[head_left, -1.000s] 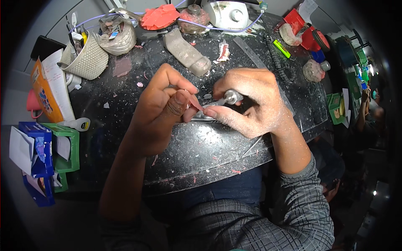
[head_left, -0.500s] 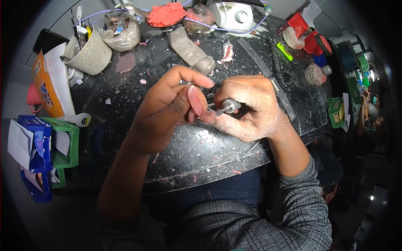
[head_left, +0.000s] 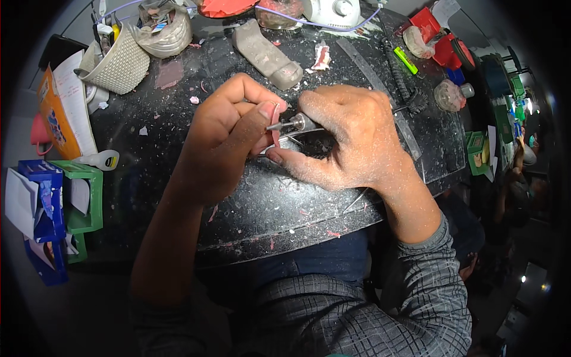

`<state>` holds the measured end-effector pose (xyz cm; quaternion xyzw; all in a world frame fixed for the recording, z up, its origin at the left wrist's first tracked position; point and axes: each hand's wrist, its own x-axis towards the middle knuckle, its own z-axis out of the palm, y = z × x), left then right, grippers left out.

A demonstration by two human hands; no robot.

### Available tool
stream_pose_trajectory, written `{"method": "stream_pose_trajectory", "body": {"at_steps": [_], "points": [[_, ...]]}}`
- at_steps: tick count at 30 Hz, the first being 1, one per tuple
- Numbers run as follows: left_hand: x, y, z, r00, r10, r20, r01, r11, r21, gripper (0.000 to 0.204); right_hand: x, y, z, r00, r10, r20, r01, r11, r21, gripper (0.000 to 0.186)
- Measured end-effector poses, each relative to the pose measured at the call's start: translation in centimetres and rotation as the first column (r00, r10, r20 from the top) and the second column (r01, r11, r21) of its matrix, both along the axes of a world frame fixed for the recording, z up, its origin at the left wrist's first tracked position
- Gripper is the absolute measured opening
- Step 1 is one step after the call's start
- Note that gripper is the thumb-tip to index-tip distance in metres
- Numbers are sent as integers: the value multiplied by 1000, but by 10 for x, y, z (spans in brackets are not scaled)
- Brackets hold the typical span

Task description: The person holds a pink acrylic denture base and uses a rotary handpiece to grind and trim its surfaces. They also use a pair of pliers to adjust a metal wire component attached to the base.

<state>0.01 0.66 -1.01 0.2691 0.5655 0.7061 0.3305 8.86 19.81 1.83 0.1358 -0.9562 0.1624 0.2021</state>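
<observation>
My left hand (head_left: 223, 131) pinches a thin, curved pink piece, perhaps a denture base (head_left: 276, 132), between thumb and fingers. It is seen nearly edge-on. My right hand (head_left: 366, 137), dusted with pale powder, is wrapped around a metal rotary handpiece (head_left: 303, 122). Its narrow bur points left and meets the pink piece close to my left thumb tip, though exact contact is hard to tell. My right thumb reaches toward the piece's lower end. Most of the handpiece's body is hidden by my right hand.
Dust and pink scraps lie over the black table (head_left: 262, 220). Behind my hands are a grey curved block (head_left: 267, 56) and a ruler (head_left: 410, 143); a coiled black cord (head_left: 395, 77) runs at the right. A woven basket (head_left: 119, 65) and blue and green trays (head_left: 83, 196) stand left.
The handpiece has swung so its bur points left at the pink piece. My left hand has turned the piece from its broad side to its edge. The view has shifted slightly.
</observation>
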Motion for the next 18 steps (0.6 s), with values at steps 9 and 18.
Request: {"method": "stream_pose_trajectory", "body": {"at_steps": [9,18], "points": [[-3,0,0,999,-22,-23,22,999,31,16,-1,4,-2,998,61,-32,-61,998,-12,51],[-4,-1,4,995,-80,59,77,996,44,18,-8,6,-8,990,71,-122,-83,991,-102,46]]}}
